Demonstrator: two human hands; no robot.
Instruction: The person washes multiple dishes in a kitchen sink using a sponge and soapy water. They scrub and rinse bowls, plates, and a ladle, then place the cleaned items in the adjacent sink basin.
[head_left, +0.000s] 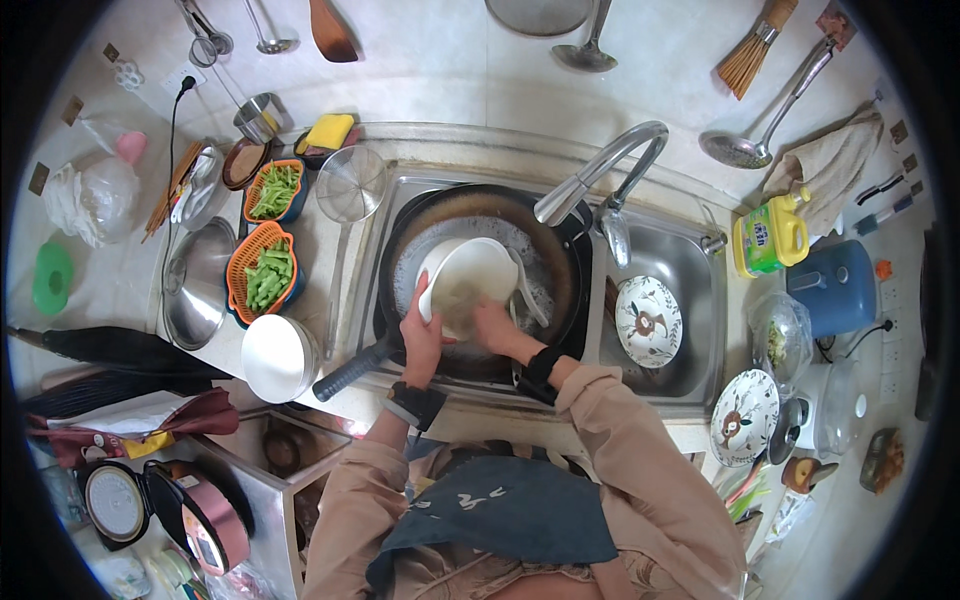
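Observation:
My left hand (422, 330) grips the rim of a white bowl (487, 262), which is tilted over a large dark wok (577, 262) set in the left basin of the sink. Soapy water (409, 262) lies in the wok. Inside the bowl's lower part is my right hand (495, 326), its fingers against a brownish, blurred thing, perhaps a cloth; what it is I cannot tell. A white spoon (534, 300) leans beside the bowl in the wok. Above the wok's right side hangs the chrome faucet (559, 199).
A patterned plate (649, 322) lies in the right basin; another plate (745, 418) is on the right counter near a yellow detergent bottle (769, 232). At left are stacked white bowls (277, 360), orange baskets (234, 274) of cut greens and a wire strainer (351, 184). The wok's handle (356, 369) points lower left.

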